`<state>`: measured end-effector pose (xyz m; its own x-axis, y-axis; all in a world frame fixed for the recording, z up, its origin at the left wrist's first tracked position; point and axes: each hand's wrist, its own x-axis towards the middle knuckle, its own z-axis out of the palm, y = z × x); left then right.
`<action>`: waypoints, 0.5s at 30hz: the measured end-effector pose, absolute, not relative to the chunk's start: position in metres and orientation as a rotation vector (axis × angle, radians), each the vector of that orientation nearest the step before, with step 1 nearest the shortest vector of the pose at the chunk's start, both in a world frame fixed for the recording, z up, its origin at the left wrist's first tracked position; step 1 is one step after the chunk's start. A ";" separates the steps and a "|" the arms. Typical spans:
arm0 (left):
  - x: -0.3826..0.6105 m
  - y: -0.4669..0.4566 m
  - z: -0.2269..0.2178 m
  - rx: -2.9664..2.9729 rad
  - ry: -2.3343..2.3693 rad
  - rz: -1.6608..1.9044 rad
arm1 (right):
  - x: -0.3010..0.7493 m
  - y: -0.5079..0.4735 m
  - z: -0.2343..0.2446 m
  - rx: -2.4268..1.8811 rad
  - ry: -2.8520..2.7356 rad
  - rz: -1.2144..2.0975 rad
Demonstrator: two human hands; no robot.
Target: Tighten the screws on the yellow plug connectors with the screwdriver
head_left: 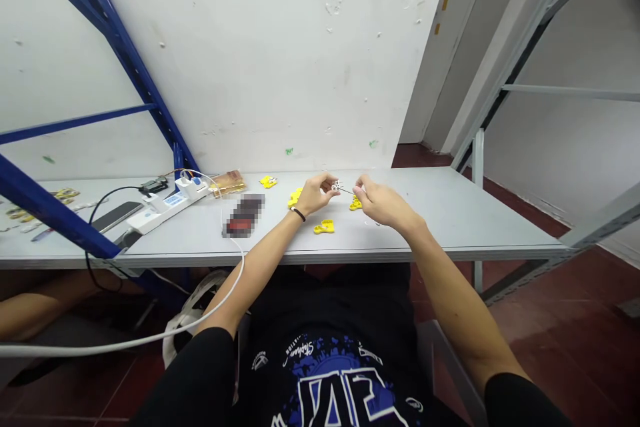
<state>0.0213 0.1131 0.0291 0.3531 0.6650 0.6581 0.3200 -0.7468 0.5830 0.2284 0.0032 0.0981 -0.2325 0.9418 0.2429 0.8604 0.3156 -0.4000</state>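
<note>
Over the table's middle, my left hand (315,194) pinches a small white part with dark spots (336,185) between thumb and fingers. My right hand (379,200) is closed on a thin metal rod-like tool (346,190), whose tip reaches the white part. The tool's handle is hidden in the fingers. A yellow plastic shell piece (325,227) lies on the table just below the hands. Another yellow piece (355,203) sits under my right fingertips, and more yellow pieces (295,197) are partly covered by my left hand.
Farther back lie a yellow piece (269,181) and a clear bag (229,183). To the left are a blurred-out dark object (244,215), a white power strip (167,205) and a phone (117,216). A white cable (200,317) crosses over my left forearm. Blue rack posts (130,60) rise at left.
</note>
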 end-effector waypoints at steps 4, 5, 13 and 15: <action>0.022 0.112 0.030 2.252 0.894 1.346 | 0.226 0.004 0.098 -1.567 -2.071 0.216; 0.022 0.112 0.030 2.252 0.899 1.344 | 0.226 0.004 0.098 -1.556 -2.070 0.204; 0.021 0.114 0.030 2.220 0.918 1.356 | 0.236 0.010 0.094 -1.387 -2.089 0.133; 0.021 0.114 0.030 2.227 0.914 1.352 | 0.236 0.010 0.094 -1.347 -2.101 0.112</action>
